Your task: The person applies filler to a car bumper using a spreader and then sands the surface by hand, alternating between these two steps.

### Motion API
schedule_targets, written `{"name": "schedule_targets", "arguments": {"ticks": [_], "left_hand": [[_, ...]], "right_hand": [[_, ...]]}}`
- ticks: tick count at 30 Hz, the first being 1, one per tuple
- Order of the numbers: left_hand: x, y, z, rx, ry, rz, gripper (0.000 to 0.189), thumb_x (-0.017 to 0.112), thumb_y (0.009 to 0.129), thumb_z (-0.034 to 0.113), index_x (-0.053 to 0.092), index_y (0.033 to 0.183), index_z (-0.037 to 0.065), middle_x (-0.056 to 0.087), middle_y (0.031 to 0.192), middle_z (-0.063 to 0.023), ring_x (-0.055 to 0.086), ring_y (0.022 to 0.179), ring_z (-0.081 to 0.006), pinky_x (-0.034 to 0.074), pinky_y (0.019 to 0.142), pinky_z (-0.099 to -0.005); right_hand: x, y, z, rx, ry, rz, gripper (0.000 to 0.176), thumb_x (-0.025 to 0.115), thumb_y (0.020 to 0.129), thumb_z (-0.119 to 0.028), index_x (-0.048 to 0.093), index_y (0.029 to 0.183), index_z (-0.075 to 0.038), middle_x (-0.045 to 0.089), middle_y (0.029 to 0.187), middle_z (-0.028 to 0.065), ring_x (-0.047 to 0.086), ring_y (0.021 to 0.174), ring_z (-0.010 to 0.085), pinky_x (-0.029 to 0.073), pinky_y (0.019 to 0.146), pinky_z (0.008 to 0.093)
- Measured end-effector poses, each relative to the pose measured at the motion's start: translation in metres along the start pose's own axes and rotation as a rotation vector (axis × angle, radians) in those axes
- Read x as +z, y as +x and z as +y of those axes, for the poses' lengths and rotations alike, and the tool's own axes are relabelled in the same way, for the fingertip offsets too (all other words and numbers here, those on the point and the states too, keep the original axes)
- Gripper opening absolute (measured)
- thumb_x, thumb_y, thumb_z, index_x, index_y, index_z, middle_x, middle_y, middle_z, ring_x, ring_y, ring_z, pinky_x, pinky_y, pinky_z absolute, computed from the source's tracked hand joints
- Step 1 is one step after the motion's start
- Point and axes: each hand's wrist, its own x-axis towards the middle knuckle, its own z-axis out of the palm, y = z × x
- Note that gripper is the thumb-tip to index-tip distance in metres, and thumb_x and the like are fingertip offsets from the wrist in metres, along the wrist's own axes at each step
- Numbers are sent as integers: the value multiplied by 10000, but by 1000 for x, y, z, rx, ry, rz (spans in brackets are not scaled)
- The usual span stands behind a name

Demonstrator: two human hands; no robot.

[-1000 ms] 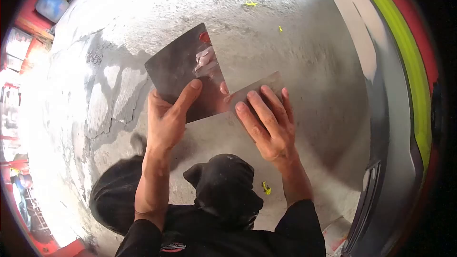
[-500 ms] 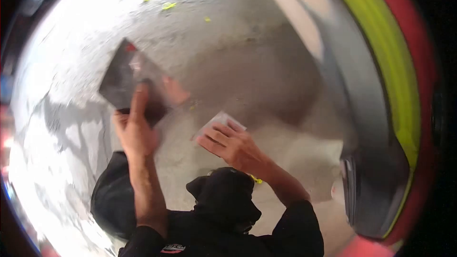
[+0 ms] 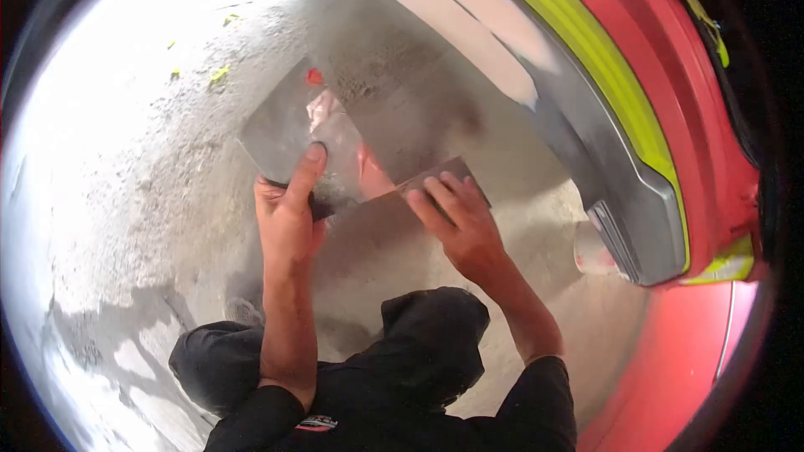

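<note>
My left hand [image 3: 289, 222] grips a grey mixing plate [image 3: 276, 125] from its near edge, thumb lying on top and fingers underneath. On the plate sit a smear of pale pink putty [image 3: 321, 109] and a small red dab [image 3: 314, 76] near the far corner. To the right, my right hand [image 3: 473, 238] holds a thin, flat spreader [image 3: 459, 170], fingers spread across its face. The spreader's left end reaches close to the plate's right corner, where a pinkish patch [image 3: 368, 169] shows.
A car bumper [image 3: 469, 33] with a bare pale section and a yellow-green stripe curves along the right, beside red bodywork [image 3: 703, 100]. Yellow scraps [image 3: 219, 74] lie on the rough concrete floor [image 3: 159, 159]. A pale round container [image 3: 593, 249] stands under the bumper's lower end.
The plate and my left hand have shifted right in view. My right hand has moved up and right, its spreader now close to the plate. The camera view has turned, showing more red bodywork.
</note>
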Motion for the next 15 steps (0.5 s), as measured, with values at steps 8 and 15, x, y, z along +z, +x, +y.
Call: {"name": "schedule_targets", "arguments": {"ticks": [8, 15], "left_hand": [[-11, 36, 50, -152, 230, -209, 127, 731, 876, 97, 709, 963, 7, 702, 908, -11, 615, 799, -85, 468, 746, -248], [-6, 55, 43, -360, 183, -295, 215, 750, 863, 138, 694, 998, -20, 699, 938, -34, 620, 834, -96, 471, 768, -253]], "right_hand": [[-46, 49, -80, 144, -367, -27, 479, 620, 851, -178, 594, 1329, -174, 560, 1349, 106, 468, 1310, 351, 290, 1137, 558], [-47, 70, -101, 216, -480, -310, 481, 599, 852, -227, 591, 1331, -183, 542, 1333, 103, 459, 1303, 357, 266, 1144, 580]]}}
